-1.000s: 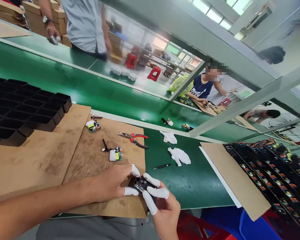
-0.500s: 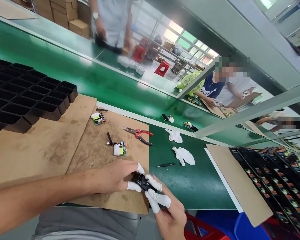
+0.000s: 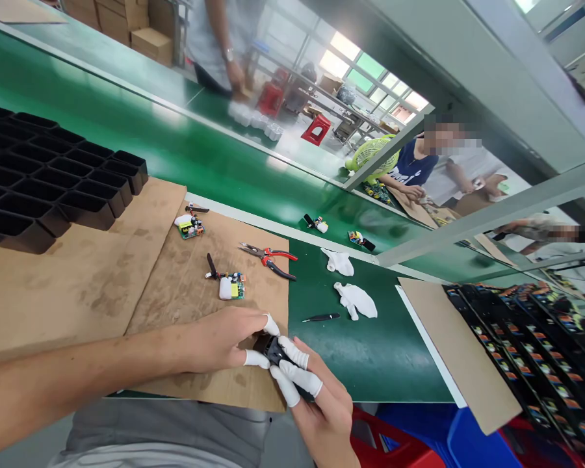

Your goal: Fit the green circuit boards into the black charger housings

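My left hand (image 3: 229, 341) and my right hand (image 3: 316, 403) meet over the near edge of a brown cardboard sheet (image 3: 185, 312). Between their fingertips, capped in white finger cots, they grip a small black part (image 3: 275, 351) that is mostly hidden by the fingers. A little farther out on the cardboard lie a circuit board with a white block (image 3: 229, 286), a second board (image 3: 190, 226) and red-handled pliers (image 3: 270, 255).
A black compartment tray (image 3: 43, 188) stands at the left. Black tweezers (image 3: 322, 318) and white gloves (image 3: 355, 300) lie on the green mat. Trays of small boards (image 3: 531, 351) stand at the right under a cardboard sheet (image 3: 455, 351). Other people work beyond the green conveyor (image 3: 127, 140).
The view has shifted slightly. My right-hand fingers have curled closer around the black part. The person beyond the conveyor has moved to the right.
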